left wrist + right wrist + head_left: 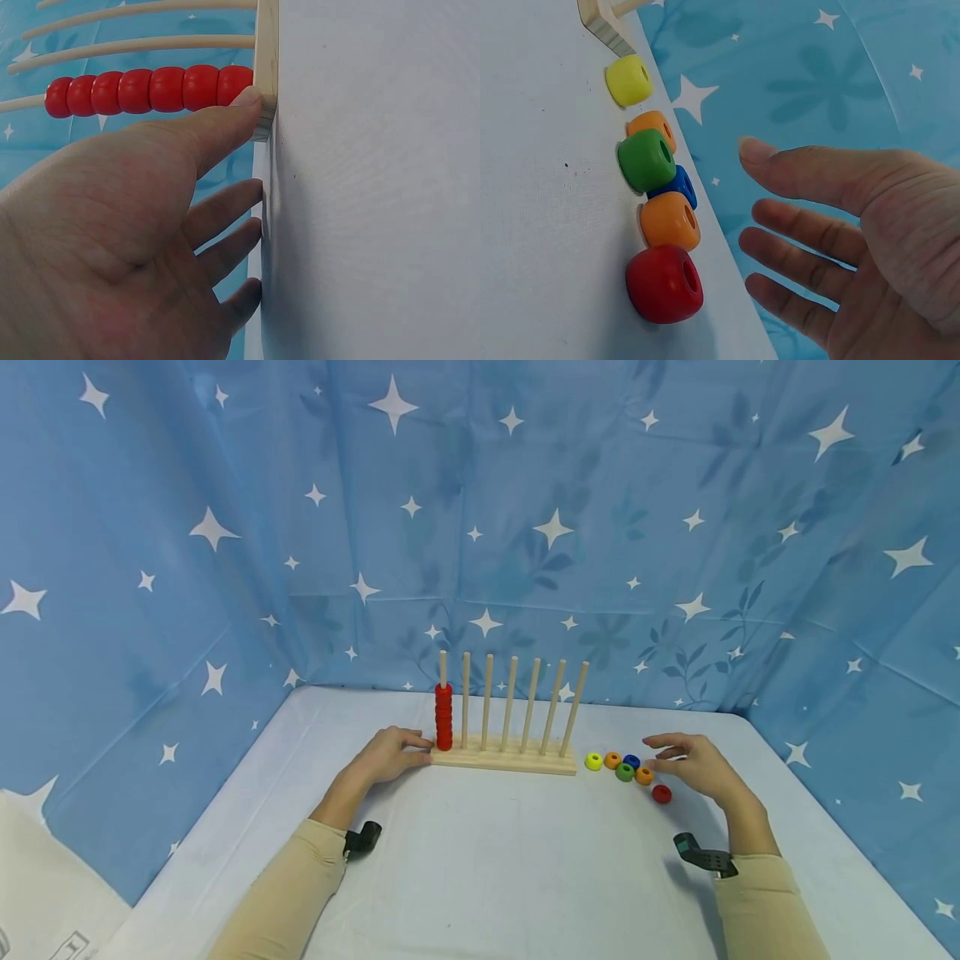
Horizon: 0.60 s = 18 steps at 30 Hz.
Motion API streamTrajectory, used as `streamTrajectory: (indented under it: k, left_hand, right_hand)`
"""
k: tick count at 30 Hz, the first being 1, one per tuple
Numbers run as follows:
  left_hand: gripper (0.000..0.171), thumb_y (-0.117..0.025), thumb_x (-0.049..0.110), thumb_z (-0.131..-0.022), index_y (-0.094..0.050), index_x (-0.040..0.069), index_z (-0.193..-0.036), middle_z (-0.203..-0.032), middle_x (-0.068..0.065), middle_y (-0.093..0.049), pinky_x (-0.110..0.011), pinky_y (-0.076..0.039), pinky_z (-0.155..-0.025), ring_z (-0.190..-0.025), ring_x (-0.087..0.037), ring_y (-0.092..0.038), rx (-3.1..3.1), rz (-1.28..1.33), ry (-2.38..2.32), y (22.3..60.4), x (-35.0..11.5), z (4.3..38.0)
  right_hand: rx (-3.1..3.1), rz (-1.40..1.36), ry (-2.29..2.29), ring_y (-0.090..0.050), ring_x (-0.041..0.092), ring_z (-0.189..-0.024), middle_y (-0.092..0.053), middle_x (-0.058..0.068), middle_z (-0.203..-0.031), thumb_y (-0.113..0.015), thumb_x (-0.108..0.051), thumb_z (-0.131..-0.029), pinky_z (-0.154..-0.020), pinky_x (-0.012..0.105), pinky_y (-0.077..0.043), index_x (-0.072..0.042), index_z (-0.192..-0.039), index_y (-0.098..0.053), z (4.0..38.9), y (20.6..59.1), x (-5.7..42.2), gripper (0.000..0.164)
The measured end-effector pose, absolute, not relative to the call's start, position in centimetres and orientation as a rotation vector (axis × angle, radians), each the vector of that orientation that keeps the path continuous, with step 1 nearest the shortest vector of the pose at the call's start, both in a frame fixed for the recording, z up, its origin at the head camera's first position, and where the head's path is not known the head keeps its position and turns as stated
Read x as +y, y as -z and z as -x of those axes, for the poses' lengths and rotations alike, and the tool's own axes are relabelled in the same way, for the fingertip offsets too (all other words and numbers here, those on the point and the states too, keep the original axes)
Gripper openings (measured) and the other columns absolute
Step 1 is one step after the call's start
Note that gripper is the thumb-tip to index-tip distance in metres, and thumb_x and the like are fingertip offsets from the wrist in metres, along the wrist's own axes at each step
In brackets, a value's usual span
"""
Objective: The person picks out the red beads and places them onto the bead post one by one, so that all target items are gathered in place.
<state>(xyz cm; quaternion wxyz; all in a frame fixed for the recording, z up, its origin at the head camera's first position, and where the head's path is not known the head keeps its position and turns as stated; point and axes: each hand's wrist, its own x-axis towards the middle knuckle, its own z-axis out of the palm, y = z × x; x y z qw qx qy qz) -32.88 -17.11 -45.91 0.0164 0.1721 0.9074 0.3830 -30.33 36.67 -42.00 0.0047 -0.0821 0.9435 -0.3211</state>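
Observation:
A wooden bead rack [504,760] with several upright pegs stands towards the back of the table. Its leftmost peg carries a stack of red beads [444,718], with the peg's bare tip above them. My left hand [386,755] holds the left end of the rack's base: the thumb lies on the front edge, the index finger is hidden behind, and the other fingers extend loosely. My right hand [697,767] hovers with parted fingers beside loose beads: yellow [629,80], green [646,160], blue [679,187], red [664,285], a nearer orange bead [670,220] and another orange bead [654,127].
The other pegs [510,702] hold no beads. A white cloth [510,860] covers the table, and a blue curtain [465,527] with white stars hangs behind and at both sides. Pale fabric with a printed mark [45,893] lies at the lower left.

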Motion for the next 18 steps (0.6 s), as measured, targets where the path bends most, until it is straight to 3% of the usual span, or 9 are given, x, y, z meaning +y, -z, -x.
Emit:
streamTrajectory:
  k: [8, 18]
  left_hand:
    - [0.031, -0.074, 0.024, -0.097, -0.078, 0.011, -0.125, -0.150, -0.021, -0.058, -0.057, -0.039, -0.118, -0.145, -0.044, -0.047, 2.814, -0.533, -1.199, 45.89, -17.11, 32.92]
    - [0.030, -0.075, 0.024, -0.097, -0.078, 0.012, -0.124, -0.149, -0.021, -0.059, -0.058, -0.039, -0.118, -0.144, -0.045, -0.048, 2.824, -0.527, -1.192, 45.97, -17.14, 32.92]
  right_hand:
    - [2.881, 0.225, 0.999, -0.065, 0.030, -0.109, -0.066, 0.022, -0.135, -0.078, -0.026, -0.093, -0.088, 0.045, -0.056, -0.005, -0.136, -0.068, 30.02, 42.02, 37.02, 0.049]
    - [2.766, 0.215, 0.983, -0.063, 0.022, -0.098, -0.074, 0.013, -0.119, -0.079, -0.022, -0.092, -0.082, 0.037, -0.047, -0.008, -0.129, -0.073, 29.54, 42.02, 37.29, 0.040]
